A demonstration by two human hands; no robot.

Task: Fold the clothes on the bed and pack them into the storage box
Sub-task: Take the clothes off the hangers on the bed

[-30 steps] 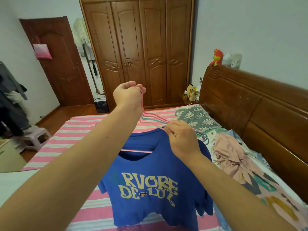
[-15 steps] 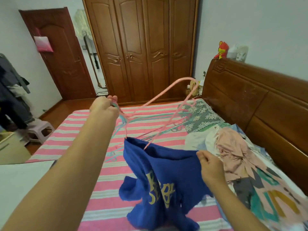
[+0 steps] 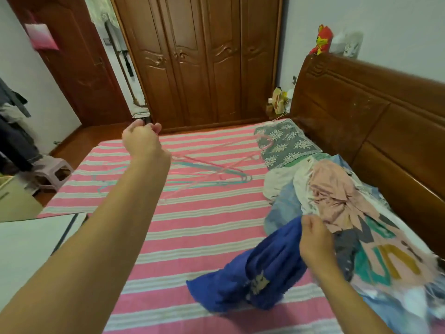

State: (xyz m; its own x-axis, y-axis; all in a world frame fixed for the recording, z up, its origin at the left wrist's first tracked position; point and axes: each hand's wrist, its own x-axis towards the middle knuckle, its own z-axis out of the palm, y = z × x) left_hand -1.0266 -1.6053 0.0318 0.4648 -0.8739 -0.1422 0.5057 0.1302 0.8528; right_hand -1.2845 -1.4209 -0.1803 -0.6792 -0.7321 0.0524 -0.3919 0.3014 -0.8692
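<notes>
My right hand (image 3: pixel 314 239) grips the bunched collar end of a blue T-shirt (image 3: pixel 260 280), which droops in a crumpled heap onto the pink striped bed (image 3: pixel 192 227). My left hand (image 3: pixel 142 138) is stretched out over the bed's far left part, fingers loosely curled with nothing in them. Several thin pink and teal hangers (image 3: pixel 216 171) lie blurred on the sheet beyond it. A pile of unfolded clothes (image 3: pixel 337 201) lies along the bed's right side by the headboard, just past my right hand.
A wooden headboard (image 3: pixel 375 121) runs along the right and a grey patterned pillow (image 3: pixel 286 143) sits at its far end. A wardrobe (image 3: pixel 204 56) stands behind the bed. A white flat surface (image 3: pixel 26 239) and a small stool (image 3: pixel 53 172) are at the left.
The hangers have come out of the blue T-shirt and left my left hand, landing on the bed. My right hand has lowered the shirt to the sheet.
</notes>
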